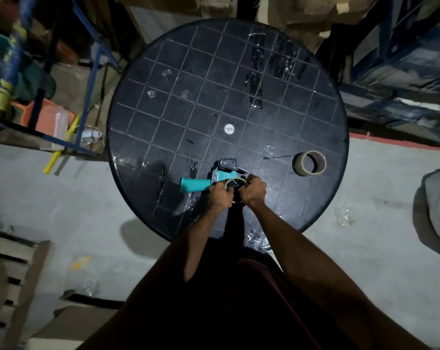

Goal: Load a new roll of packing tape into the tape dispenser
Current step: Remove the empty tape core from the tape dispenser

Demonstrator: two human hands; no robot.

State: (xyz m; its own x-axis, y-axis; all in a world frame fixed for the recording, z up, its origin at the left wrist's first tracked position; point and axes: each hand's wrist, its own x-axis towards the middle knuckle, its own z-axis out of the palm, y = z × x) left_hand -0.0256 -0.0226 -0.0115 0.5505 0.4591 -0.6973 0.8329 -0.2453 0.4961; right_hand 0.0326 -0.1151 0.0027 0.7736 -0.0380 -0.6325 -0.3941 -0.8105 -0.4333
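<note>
Both your hands meet near front edge of round black desk (pixel 314 79). Your left hand (pixel 220 195) and right hand (pixel 254 192) grip thin, near-empty tape ring (pixel 235 182) sitting on teal dispenser (pixel 198 184). Dispenser lies flat on desk, handle pointing left. Full tape roll (pixel 309 163) sits well apart, off to right.

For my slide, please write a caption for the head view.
Both hands grip a roll at the teal tape dispenser on a round black table.
</note>
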